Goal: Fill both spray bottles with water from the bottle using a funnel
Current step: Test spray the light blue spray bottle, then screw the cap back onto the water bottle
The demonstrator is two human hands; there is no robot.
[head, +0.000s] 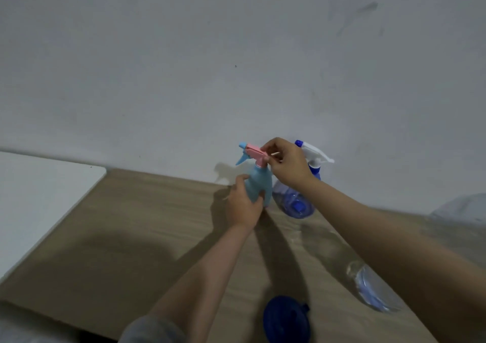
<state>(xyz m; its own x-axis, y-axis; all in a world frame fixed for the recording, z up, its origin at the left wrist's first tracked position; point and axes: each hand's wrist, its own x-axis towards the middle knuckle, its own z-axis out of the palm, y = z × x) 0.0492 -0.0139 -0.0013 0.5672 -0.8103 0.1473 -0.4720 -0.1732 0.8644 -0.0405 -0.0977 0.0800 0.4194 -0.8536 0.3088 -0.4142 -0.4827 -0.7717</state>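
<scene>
Left hand (243, 206) wrapped around light-blue spray bottle (259, 185) to steady it upright on bench (131, 224), right hand (285, 162) pinching its pink spray head (253, 153), probably to unscrew it, with blue funnel (284, 319) waiting near.

One head-worn view — looking forward and down, near the table (131, 224).

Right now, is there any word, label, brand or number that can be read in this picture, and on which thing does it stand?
None can be read.
Light blue spray bottle: plain, no print shows.
Clear blue spray bottle: no label shows.
Water bottle: a bluish label, too blurred to read.
Blue funnel: no marking shows.
</scene>
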